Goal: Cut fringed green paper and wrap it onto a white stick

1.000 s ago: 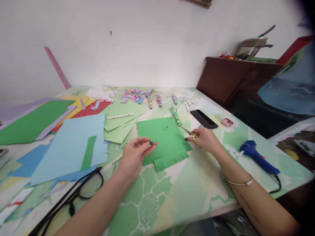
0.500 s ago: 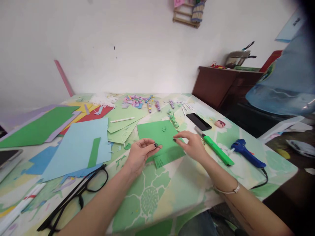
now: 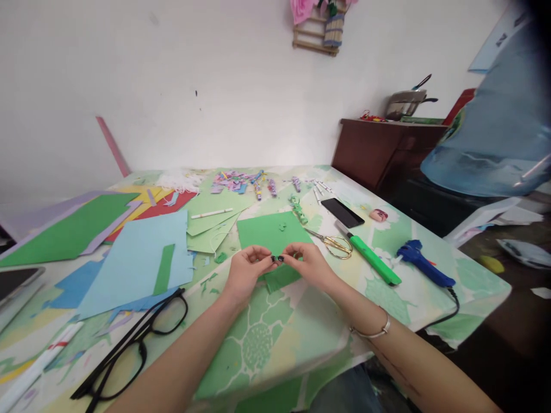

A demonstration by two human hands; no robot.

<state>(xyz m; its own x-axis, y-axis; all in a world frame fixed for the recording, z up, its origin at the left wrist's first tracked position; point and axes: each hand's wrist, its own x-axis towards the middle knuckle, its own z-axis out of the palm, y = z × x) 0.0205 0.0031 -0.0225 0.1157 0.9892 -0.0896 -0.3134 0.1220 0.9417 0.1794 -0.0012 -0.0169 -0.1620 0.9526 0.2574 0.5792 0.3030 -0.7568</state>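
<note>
Across the patterned tablecloth, above the near part of the green sheet, the left hand and right hand meet, fingertips pinched on what seems a tiny green piece, apparently for close fingertip work, where the next move calls for a light, steady grip.

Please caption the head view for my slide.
Left hand and right hand close together over green rectangular paper, gold-handled metal scissors nearby.

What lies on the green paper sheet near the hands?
Curled green paper scraps show on the sheet. The left hand and right hand partly hide its near side; anything covered cannot be seen.
</note>
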